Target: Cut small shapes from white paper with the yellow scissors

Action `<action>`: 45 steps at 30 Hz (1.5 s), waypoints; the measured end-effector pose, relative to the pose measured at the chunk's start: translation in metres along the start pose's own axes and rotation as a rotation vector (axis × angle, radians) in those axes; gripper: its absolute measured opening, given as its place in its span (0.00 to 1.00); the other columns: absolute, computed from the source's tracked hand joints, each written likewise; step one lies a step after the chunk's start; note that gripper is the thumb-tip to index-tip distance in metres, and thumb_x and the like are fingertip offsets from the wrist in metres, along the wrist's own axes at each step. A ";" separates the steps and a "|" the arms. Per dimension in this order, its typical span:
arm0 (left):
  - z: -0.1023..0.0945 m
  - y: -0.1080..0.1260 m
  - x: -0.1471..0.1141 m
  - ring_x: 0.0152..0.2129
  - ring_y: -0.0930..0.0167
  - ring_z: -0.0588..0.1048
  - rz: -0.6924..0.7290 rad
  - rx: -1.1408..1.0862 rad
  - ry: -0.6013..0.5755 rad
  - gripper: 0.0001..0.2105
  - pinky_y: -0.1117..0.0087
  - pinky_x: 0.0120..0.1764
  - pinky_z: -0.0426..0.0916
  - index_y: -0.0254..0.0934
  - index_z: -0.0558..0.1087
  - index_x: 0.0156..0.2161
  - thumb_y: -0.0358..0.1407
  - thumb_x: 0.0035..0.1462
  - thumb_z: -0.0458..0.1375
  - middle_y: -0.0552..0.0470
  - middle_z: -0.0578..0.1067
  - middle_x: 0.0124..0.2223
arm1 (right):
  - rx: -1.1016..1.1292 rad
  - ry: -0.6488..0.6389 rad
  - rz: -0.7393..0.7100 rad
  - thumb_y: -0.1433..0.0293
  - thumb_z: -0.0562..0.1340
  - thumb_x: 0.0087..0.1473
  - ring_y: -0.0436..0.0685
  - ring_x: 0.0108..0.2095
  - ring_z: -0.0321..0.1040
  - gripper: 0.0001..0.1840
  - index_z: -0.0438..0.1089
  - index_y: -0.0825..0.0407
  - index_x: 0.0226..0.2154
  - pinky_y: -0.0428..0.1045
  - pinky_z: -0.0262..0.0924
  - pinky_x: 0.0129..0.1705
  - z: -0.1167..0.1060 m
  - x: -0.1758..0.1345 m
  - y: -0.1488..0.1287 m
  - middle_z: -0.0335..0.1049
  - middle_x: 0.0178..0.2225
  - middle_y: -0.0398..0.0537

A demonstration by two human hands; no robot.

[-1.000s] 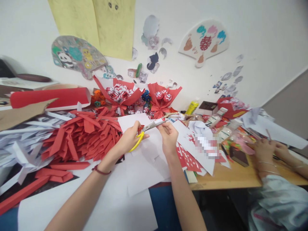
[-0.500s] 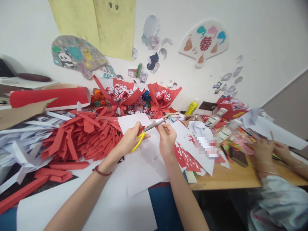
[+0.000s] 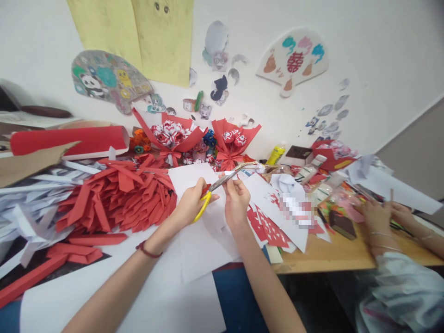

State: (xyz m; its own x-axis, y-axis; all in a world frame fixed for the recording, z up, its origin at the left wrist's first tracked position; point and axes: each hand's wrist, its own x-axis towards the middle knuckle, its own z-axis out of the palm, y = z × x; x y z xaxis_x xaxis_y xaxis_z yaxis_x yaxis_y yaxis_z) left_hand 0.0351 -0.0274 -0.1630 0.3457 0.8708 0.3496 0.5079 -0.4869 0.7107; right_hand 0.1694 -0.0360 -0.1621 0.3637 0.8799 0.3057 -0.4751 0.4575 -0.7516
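Observation:
My left hand (image 3: 190, 203) is closed round a pair of scissors (image 3: 205, 203) with yellow handles and metal blades. The blades point up and to the right, their front part passing by the fingertips of my right hand (image 3: 237, 199). Finger and thumb of that hand are pinched together on what looks like a small bit of white paper, mostly hidden by fingers and blades. Beneath both hands lie sheets of white paper (image 3: 204, 261). Left of the scissors is a heap of folded red paper strips (image 3: 121, 199), beside a pile of folded white strips (image 3: 31, 212).
Two red-wrapped paper bouquets (image 3: 169, 136) stand against the wall. A red paper roll (image 3: 69, 140) lies at the back left. Red cut-out paper (image 3: 272, 229), bottles (image 3: 314, 169) and a dark box (image 3: 342, 225) crowd the right. A co-worker's hands (image 3: 378, 217) are at the far right.
My left hand and the scissors have shifted slightly right, and the blades lie a little steeper. My right hand has moved slightly left, closer to the scissors.

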 end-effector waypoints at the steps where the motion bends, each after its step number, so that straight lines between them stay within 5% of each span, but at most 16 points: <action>1: 0.001 0.000 0.000 0.21 0.74 0.57 0.001 -0.002 0.002 0.16 0.74 0.27 0.53 0.42 0.49 0.32 0.45 0.58 0.53 0.61 0.59 0.25 | 0.016 0.005 0.007 0.63 0.70 0.46 0.58 0.45 0.74 0.15 0.64 0.53 0.26 0.58 0.62 0.58 0.000 0.000 0.001 0.77 0.37 0.51; 16: 0.009 0.007 -0.004 0.20 0.75 0.56 -0.072 -0.065 0.078 0.16 0.74 0.26 0.52 0.40 0.54 0.32 0.48 0.58 0.54 0.61 0.58 0.23 | -0.014 -0.002 0.028 0.64 0.69 0.48 0.55 0.43 0.74 0.14 0.64 0.52 0.28 0.55 0.63 0.57 0.000 0.001 0.003 0.75 0.36 0.47; 25: -0.015 0.010 0.004 0.20 0.78 0.66 -0.095 -0.558 0.337 0.18 0.76 0.24 0.60 0.38 0.61 0.35 0.46 0.51 0.63 0.55 0.74 0.32 | -0.391 -0.301 -0.028 0.62 0.61 0.56 0.52 0.37 0.71 0.10 0.69 0.52 0.32 0.49 0.66 0.45 -0.005 0.002 -0.012 0.72 0.34 0.45; 30: -0.022 0.012 0.005 0.15 0.79 0.64 -0.156 -0.678 0.227 0.20 0.76 0.18 0.57 0.38 0.60 0.35 0.43 0.46 0.66 0.56 0.74 0.29 | -0.550 -0.458 -0.031 0.63 0.61 0.55 0.51 0.37 0.66 0.08 0.70 0.51 0.31 0.44 0.63 0.41 -0.007 0.002 -0.012 0.69 0.33 0.43; 39: -0.020 0.015 0.002 0.18 0.79 0.66 -0.140 -0.607 0.294 0.18 0.76 0.24 0.60 0.38 0.60 0.33 0.40 0.46 0.66 0.58 0.73 0.28 | -0.363 -0.356 0.183 0.62 0.70 0.47 0.53 0.28 0.73 0.14 0.72 0.54 0.32 0.49 0.69 0.33 -0.007 -0.001 -0.009 0.75 0.27 0.46; 45: -0.033 0.002 -0.001 0.32 0.70 0.72 -0.002 -0.228 0.175 0.19 0.69 0.35 0.66 0.38 0.60 0.40 0.45 0.52 0.61 0.49 0.73 0.40 | -0.276 -0.207 0.089 0.63 0.69 0.49 0.55 0.34 0.76 0.12 0.74 0.56 0.32 0.51 0.71 0.42 -0.008 0.003 -0.010 0.76 0.32 0.48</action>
State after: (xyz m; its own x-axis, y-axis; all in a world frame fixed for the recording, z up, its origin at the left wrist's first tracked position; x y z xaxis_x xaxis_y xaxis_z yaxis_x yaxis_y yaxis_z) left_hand 0.0099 -0.0273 -0.1416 0.1935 0.8798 0.4342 0.3105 -0.4747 0.8235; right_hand 0.1813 -0.0383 -0.1581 0.1475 0.9351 0.3223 -0.2529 0.3506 -0.9017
